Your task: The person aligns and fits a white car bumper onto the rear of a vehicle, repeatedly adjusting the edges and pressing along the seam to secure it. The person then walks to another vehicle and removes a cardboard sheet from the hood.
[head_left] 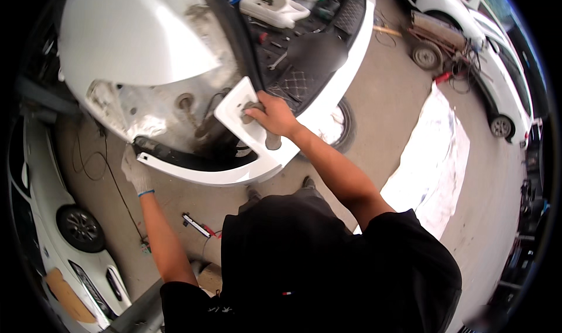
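A curved white car body panel (262, 170) spans between my two hands, along the lower edge of a white car body (134, 34). Its wide end, with openings in it, is at the right; its narrow strip runs left. My right hand (274, 115) is closed on the wide end, thumb on the upper face. My left hand (136, 168), in a pale glove with a blue cuff, is closed at the narrow tip; its fingers are partly hidden. Behind the panel, bare metal and a dark gap show in the car body.
White trays (272, 8) and loose tools lie in the car's open back. A wheel (342, 122) and a white sheet (430, 157) are on the floor at right. Cables and a light bar (196, 224) lie near my feet; a parked car (64, 216) stands left.
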A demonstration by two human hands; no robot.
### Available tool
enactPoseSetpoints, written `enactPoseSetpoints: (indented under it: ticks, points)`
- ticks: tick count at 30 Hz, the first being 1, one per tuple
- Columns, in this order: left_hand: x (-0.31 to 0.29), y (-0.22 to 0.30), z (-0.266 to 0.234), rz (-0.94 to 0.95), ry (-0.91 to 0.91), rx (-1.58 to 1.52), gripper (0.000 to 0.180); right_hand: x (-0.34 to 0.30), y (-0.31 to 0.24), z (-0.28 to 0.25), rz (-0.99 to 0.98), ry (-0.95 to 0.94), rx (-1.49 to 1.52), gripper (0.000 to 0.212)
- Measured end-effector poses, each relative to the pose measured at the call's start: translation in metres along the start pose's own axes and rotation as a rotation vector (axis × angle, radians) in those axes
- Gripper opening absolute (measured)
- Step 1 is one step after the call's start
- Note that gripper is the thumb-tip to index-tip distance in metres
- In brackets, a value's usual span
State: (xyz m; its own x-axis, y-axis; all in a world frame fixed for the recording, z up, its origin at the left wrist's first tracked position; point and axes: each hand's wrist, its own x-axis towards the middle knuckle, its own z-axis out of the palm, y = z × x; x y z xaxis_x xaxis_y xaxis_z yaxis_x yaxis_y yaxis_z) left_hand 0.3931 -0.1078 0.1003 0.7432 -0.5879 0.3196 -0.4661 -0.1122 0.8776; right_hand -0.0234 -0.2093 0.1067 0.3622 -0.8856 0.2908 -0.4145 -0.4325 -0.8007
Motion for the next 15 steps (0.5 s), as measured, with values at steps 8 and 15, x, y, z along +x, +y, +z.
enactPoseSetpoints:
  ticks: [8, 15]
  points:
    - [-0.161, 0.219, 0.054, 0.349, -0.149, 0.231, 0.041, -0.015, 0.008, -0.007, -0.011, 0.000, 0.043, 0.035]
    - [-0.164, 0.262, 0.126, 0.547, -0.435, 0.916, 0.052, -0.005, 0.022, -0.001, -0.068, 0.010, 0.053, 0.031]
